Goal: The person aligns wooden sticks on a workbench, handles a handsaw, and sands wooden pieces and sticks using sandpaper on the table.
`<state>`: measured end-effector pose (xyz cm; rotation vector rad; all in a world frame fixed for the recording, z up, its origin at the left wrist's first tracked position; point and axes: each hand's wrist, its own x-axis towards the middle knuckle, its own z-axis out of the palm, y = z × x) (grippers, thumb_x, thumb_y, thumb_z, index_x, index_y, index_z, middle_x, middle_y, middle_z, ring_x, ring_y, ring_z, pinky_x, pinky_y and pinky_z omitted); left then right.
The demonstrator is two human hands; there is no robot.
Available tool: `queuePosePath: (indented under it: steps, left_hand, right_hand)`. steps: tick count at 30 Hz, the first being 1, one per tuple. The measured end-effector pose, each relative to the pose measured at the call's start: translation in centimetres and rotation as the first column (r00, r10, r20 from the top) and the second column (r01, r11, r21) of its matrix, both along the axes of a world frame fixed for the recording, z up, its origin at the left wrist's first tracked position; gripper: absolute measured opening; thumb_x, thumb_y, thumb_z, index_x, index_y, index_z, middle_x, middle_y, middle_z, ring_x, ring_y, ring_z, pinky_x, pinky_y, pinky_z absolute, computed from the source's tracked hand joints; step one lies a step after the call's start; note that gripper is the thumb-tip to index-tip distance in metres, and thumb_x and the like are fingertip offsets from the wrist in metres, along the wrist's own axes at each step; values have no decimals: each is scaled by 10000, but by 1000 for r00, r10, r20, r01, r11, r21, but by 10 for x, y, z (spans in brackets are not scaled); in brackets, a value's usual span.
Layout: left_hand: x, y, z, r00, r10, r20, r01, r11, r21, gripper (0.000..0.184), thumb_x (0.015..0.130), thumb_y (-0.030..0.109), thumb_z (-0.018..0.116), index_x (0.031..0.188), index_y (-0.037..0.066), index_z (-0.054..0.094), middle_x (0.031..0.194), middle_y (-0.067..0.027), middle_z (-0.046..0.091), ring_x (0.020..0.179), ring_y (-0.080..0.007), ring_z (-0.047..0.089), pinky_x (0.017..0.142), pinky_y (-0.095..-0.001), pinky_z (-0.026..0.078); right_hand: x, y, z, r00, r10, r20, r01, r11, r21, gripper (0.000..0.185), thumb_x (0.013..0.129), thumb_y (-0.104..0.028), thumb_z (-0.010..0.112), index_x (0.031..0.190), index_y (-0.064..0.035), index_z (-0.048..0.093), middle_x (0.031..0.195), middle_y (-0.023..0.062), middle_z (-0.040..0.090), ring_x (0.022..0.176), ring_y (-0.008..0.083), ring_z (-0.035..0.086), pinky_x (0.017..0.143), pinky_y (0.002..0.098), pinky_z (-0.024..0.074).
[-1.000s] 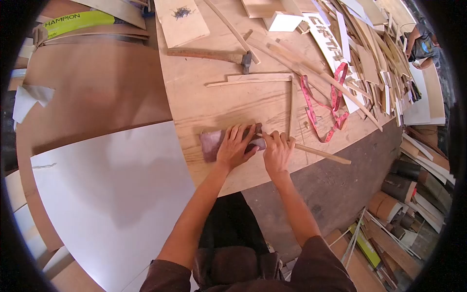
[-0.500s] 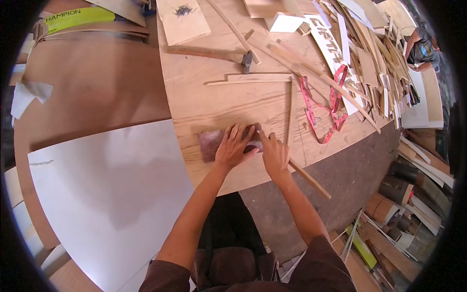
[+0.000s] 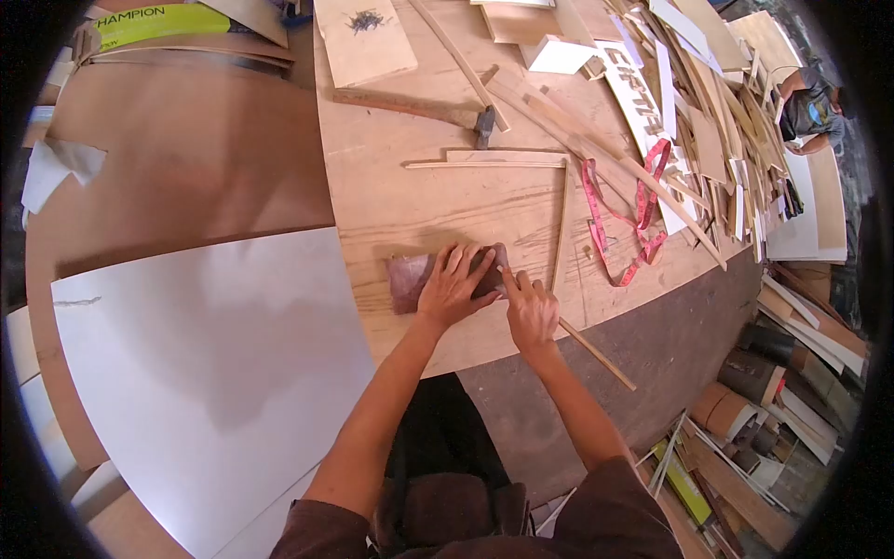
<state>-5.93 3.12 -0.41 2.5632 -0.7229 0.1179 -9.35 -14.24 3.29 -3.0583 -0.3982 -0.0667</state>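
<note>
A brown sheet that looks like sandpaper lies near the front edge of the wooden worktable. Across its middle my left hand presses down, fingers spread. My right hand is closed at the sheet's right edge, with the fingers curled. Whatever it pinches, if anything, is too small or hidden to name. Just beyond the right hand, a thin wooden strip runs toward the front, and a strip end juts past the table edge.
A hammer lies farther back, near a board with a dark pile. A pink tape measure curls at the right. Wood offcuts heap behind it. A white sheet is at the left. Another person is at the far right.
My right hand has slid toward my body along the sheet's right edge, its fingers more curled. My left hand stays on the sheet. The whole view has shifted slightly.
</note>
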Motion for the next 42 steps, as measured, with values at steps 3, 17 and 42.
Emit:
queuePosePath:
  steps: [3, 17, 42]
  left_hand:
    - [0, 0, -3, 1000, 3, 7, -3, 1000, -15, 744, 841, 547, 669, 1396, 74, 523, 1360, -126, 486, 1316, -286, 407, 1161, -474, 299]
    - [-1, 0, -3, 1000, -10, 19, 8, 995, 98, 784, 847, 573, 649, 1412, 58, 478, 1379, -117, 446, 1317, -293, 387, 1154, -469, 312]
    - [-2, -1, -3, 999, -6, 33, 3, 997, 73, 912, 732, 540, 767, 1441, 68, 440, 1387, -108, 421, 1323, -309, 368, 1167, -485, 288]
  right_hand:
    - [20, 7, 8, 1000, -15, 20, 16, 999, -50, 530, 816, -151, 642, 1341, -98, 583, 976, 51, 600, 749, 226, 622, 592, 353, 520]
    - [11, 12, 11, 998, -25, 55, 31, 992, -122, 488, 840, -162, 638, 1326, -131, 601, 940, 28, 576, 780, 197, 608, 627, 333, 497]
    - [-1, -8, 1, 980, 179, -83, -173, 982, 72, 385, 827, -93, 612, 1211, -103, 645, 950, 73, 608, 737, 266, 635, 597, 399, 520]
